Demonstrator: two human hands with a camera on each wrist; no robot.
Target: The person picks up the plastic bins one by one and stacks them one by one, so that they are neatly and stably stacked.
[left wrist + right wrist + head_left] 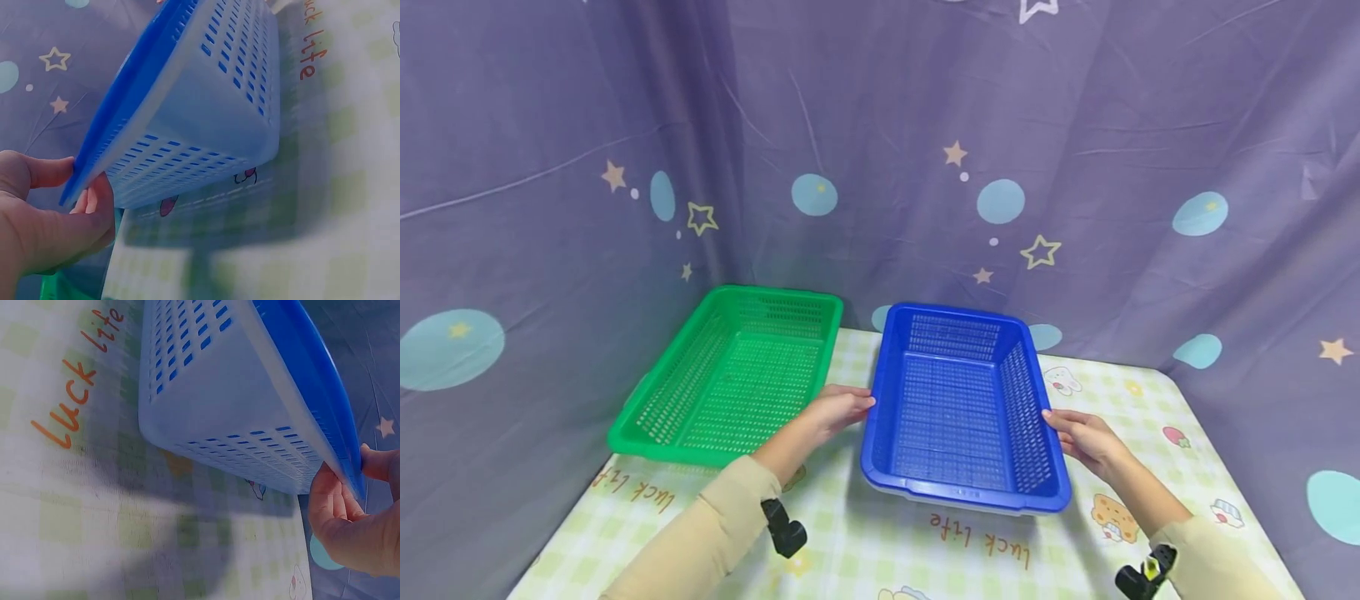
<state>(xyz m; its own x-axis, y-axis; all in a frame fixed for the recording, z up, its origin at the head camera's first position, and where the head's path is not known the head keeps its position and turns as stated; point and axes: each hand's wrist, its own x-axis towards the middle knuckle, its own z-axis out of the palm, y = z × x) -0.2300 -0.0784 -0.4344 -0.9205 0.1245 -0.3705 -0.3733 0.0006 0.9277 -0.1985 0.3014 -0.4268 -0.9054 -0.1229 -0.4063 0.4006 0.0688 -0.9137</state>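
A rectangular blue plastic basket (953,417) with perforated walls holds nothing inside. My left hand (838,408) pinches its left rim, thumb on top and fingers curled under the lip, as the left wrist view shows. On the opposite side my right hand (1088,440) pinches the right rim the same way. In both wrist views the basket's outer side (206,106) looks whitish, and its shadow falls on the cloth beneath. A green perforated basket (662,446) stands left of the blue one, close to my left forearm, with nothing in it.
A green-and-white checked tablecloth (850,542) with cartoon prints and "luck life" lettering covers the table. Purple curtain (895,167) with stars and blue ovals encloses the back and both sides. The green basket's far end stands close to the curtain.
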